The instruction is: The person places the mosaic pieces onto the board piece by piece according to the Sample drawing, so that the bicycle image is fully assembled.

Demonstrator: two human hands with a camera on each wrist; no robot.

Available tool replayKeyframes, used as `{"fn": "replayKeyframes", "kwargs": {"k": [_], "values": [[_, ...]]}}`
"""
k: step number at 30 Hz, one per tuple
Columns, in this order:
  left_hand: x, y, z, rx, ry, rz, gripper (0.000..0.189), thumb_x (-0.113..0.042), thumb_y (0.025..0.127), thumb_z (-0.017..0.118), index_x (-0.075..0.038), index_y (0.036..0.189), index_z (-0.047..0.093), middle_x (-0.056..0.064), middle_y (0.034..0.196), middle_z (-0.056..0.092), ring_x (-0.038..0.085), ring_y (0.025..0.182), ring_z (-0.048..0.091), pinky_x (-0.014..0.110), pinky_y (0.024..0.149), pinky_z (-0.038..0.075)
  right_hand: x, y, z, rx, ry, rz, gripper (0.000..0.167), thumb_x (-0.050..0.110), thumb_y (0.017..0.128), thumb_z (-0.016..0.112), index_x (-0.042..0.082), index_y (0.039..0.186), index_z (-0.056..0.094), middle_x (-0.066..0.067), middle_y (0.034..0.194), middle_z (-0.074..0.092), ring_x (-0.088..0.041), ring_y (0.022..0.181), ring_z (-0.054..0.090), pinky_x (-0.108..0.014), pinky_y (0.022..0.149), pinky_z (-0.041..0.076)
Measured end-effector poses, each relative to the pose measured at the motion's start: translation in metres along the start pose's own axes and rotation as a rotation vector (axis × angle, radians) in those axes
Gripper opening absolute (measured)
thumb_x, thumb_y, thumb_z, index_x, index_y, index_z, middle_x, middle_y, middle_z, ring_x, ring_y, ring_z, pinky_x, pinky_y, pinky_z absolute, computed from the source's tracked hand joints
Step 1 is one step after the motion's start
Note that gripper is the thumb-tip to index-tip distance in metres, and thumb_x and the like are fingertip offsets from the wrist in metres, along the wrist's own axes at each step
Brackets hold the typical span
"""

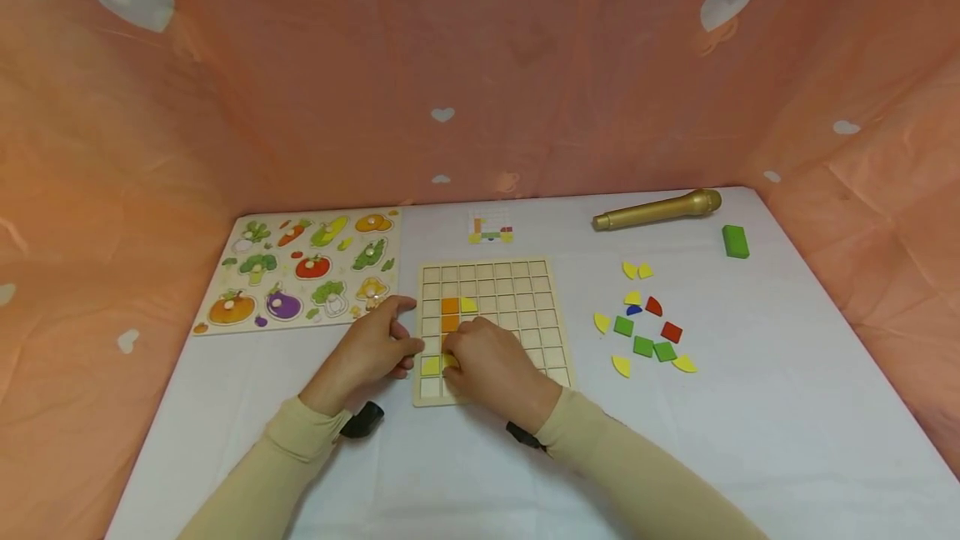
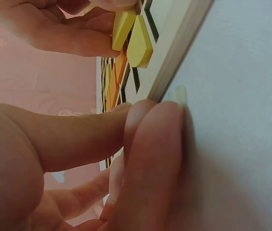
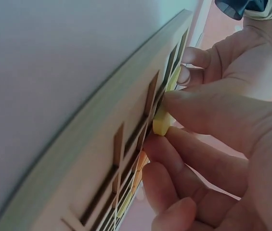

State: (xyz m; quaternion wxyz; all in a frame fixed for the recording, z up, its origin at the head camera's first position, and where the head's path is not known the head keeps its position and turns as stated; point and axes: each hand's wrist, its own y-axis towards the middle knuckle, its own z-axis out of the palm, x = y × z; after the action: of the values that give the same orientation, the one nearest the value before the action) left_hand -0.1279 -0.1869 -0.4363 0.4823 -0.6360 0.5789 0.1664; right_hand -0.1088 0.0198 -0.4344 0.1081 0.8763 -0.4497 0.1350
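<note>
A wooden grid board (image 1: pixel 521 302) lies on the table. Orange square tiles (image 1: pixel 450 323) run down one of its columns, and a yellow tile (image 1: pixel 468 305) lies beside the top one. Toward the board's near left, another yellow tile (image 1: pixel 431 366) sits in a cell. My right hand (image 1: pixel 497 363) pinches a yellow tile (image 3: pixel 161 119) between thumb and fingers, low over the neighbouring cell. That tile's exact fit in the cell is hidden by the fingers. My left hand (image 1: pixel 367 348) touches the board's left edge with its fingertips and grips no tile.
Loose yellow, green, red and blue tiles (image 1: pixel 643 346) lie right of the board. Behind it is a small pattern card (image 1: pixel 491 226). A vegetable puzzle (image 1: pixel 337 261) is at the left; a gold microphone (image 1: pixel 657 210) and a green block (image 1: pixel 736 242) are at the back right.
</note>
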Motion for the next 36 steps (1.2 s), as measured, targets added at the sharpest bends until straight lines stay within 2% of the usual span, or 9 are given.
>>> {"fn": "replayKeyframes", "kwargs": {"k": [5, 16, 36], "values": [[0.0001, -0.0001, 0.0002, -0.003, -0.003, -0.007, 0.066, -0.009, 0.101, 0.075, -0.011, 0.159, 0.044, 0.014, 0.102, 0.063, 0.019, 0.071, 0.068, 0.032, 0.065, 0.064, 0.0014, -0.0006, 0.0005, 0.0, -0.027, -0.007, 0.009, 0.011, 0.089, 0.081, 0.015, 0.083, 0.075, 0.007, 0.077, 0.061, -0.012, 0.075, 0.055, -0.022, 0.062, 0.046], [-0.0005, 0.0004, 0.0006, -0.006, 0.012, -0.013, 0.066, -0.01, 0.101, 0.076, -0.012, 0.158, 0.044, 0.013, 0.102, 0.064, 0.019, 0.07, 0.068, 0.031, 0.064, 0.064, 0.003, -0.0014, 0.0009, 0.006, -0.042, 0.004, 0.004, 0.012, 0.088, 0.081, 0.014, 0.086, 0.078, 0.005, 0.077, 0.063, -0.012, 0.07, 0.05, -0.022, 0.061, 0.042], [0.0009, 0.0, 0.0004, 0.003, -0.009, 0.004, 0.064, -0.009, 0.101, 0.075, -0.011, 0.157, 0.045, 0.014, 0.104, 0.06, 0.02, 0.072, 0.068, 0.031, 0.065, 0.065, 0.0031, 0.0002, 0.0016, -0.004, -0.039, -0.003, 0.008, 0.008, 0.086, 0.079, 0.015, 0.082, 0.076, 0.005, 0.074, 0.064, -0.012, 0.072, 0.054, -0.021, 0.06, 0.044]]}}
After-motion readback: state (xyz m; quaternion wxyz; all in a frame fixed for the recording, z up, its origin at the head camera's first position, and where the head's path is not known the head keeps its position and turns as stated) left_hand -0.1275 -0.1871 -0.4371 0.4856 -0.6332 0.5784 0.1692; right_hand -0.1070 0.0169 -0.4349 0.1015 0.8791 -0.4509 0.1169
